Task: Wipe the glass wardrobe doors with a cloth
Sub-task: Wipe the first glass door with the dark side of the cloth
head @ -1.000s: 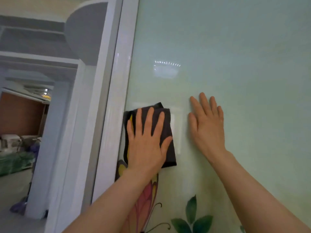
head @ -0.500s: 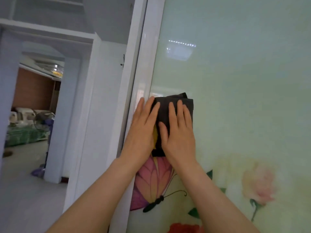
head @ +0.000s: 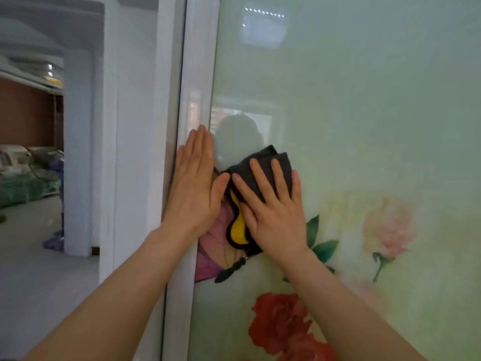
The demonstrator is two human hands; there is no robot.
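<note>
A pale green glass wardrobe door printed with flowers and a butterfly fills the right of the view. A folded dark grey cloth lies flat against the glass near the door's left edge. My right hand presses on the cloth with straight, spread fingers. My left hand lies flat beside it, fingers straight, over the white door frame and the glass edge, its thumb touching the cloth's left side.
To the left of the white frame a white wall and pillar stand, with a doorway onto another room holding furniture and a grey floor. A printed red rose and pink rose show lower on the glass.
The cloth passed from under my left hand to under my right hand, which now presses it alone. My left hand slid left onto the frame. The view dropped lower on the door.
</note>
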